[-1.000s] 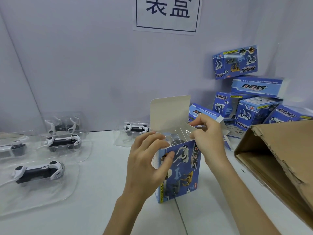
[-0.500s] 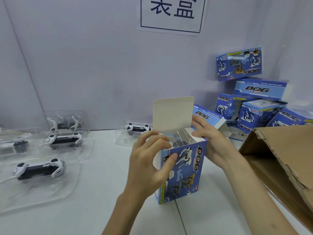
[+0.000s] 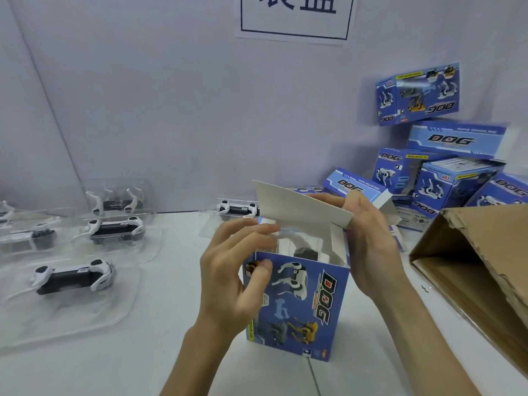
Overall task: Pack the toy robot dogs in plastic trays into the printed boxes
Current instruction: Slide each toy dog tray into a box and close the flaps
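Observation:
A blue printed box (image 3: 303, 307) stands upright in the middle of the white table, its top open. Inside it I see a clear tray with a toy robot dog (image 3: 305, 250). My left hand (image 3: 237, 281) grips the box's left upper corner, thumb on the front face. My right hand (image 3: 371, 247) is at the box's right side and holds the white top flap (image 3: 300, 205), which tilts down over the opening. Several more robot dogs in clear trays lie on the left, the nearest (image 3: 73, 277) at the front.
A pile of printed boxes (image 3: 445, 172) is stacked at the back right against the wall. An open brown carton (image 3: 483, 267) lies on its side at the right. Another tray with a dog (image 3: 237, 210) sits behind the box. A paper sign (image 3: 294, 15) hangs on the wall.
The top flap stood upright before and now tilts down over the opening. My right hand has moved from the side flap up to the top flap. The left hand has kept its hold.

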